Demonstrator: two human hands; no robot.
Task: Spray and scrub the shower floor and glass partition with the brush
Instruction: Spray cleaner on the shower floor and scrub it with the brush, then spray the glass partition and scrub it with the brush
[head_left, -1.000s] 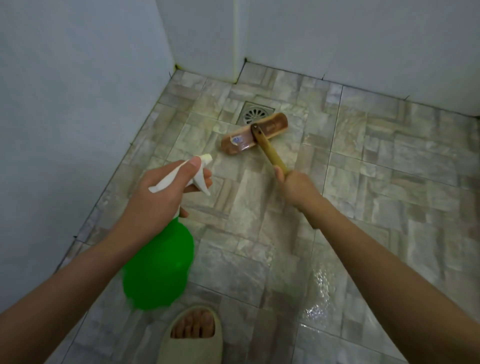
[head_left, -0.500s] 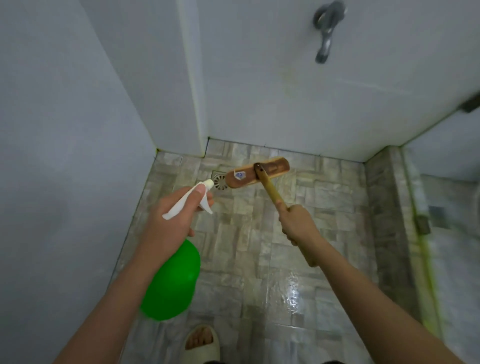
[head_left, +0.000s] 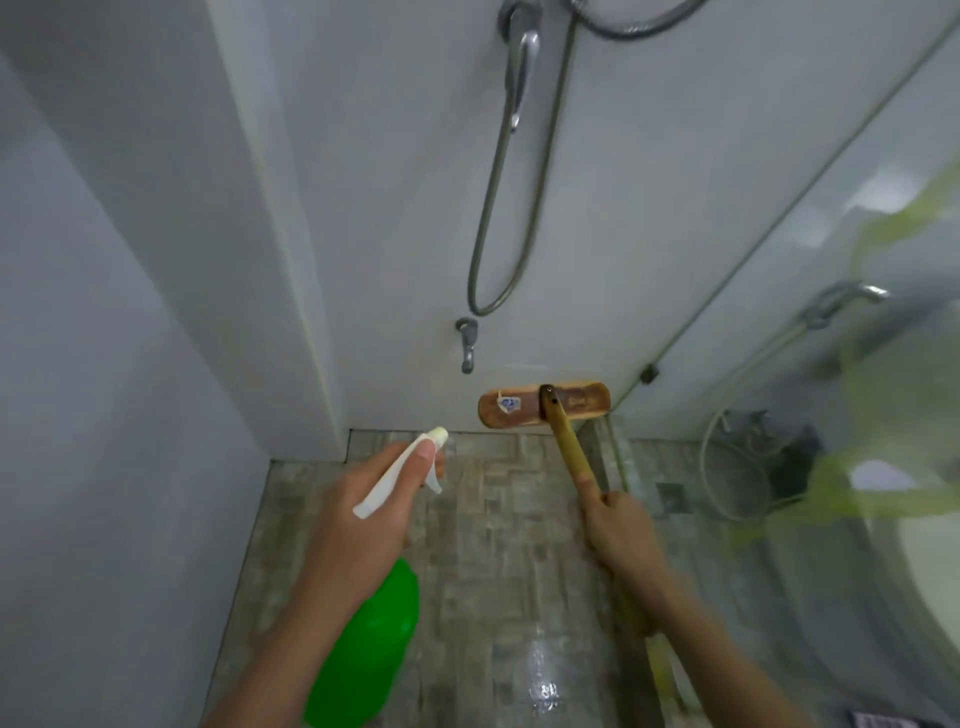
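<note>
Gripping: left hand (head_left: 358, 525) on green plastic spray bottle (head_left: 374, 649), lower centre; right hand (head_left: 618, 530) grasping wooden long-handled scrub brush (head_left: 545, 405), centre.

Brush (head_left: 544, 405): oblong wooden head with a torn sticker left of centre; yellowish wooden handle socketed at mid-head. Head level, seen against the foot of the back wall (head_left: 395, 234), just beside the glass partition (head_left: 779, 338); contact unclear. Right hand (head_left: 618, 530) grips the handle.

Spray bottle (head_left: 374, 639): green body, white trigger head, tilted, nozzle toward the back wall. Left hand (head_left: 358, 525) grips the neck.

Shower floor (head_left: 498, 545): mottled grey-beige tiles, wet sheen nearest the camera.

Glass partition: clear, carrying blurred reflections.
</note>
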